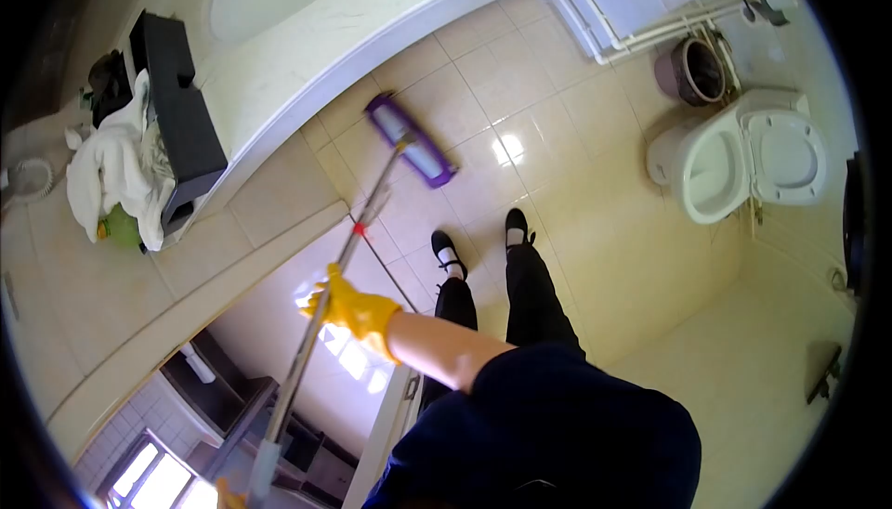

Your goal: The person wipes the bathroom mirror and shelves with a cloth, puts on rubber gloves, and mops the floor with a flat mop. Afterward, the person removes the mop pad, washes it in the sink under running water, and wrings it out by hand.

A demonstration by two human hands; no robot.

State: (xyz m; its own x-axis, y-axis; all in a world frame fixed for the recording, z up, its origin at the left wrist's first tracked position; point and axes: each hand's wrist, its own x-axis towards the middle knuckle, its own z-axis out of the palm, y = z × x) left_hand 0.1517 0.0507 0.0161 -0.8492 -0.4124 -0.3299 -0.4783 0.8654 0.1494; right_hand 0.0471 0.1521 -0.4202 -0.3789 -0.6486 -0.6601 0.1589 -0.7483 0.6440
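Note:
My right hand (358, 312), in a yellow rubber glove, is closed around the metal handle of a flat mop (294, 374). Lower left, at the frame's edge, a bit of yellow glove, my left hand (229, 494), shows beside the upper, pale part of the handle; its fingers are mostly cut off. The mop slants up to its purple-edged head (413, 140), which lies on the tiled floor (539, 137) ahead of my feet. A red ring sits on the shaft above the head. Both mop head and shaft are slightly blurred.
A white toilet (711, 175) with its lid raised stands at right, beside a waste bin (699, 72) and white pipes. At left, a sink counter (307, 54) carries a dark grey box (177, 110) and a white towel (111, 165). A doorway and mirror-like surface lie lower left.

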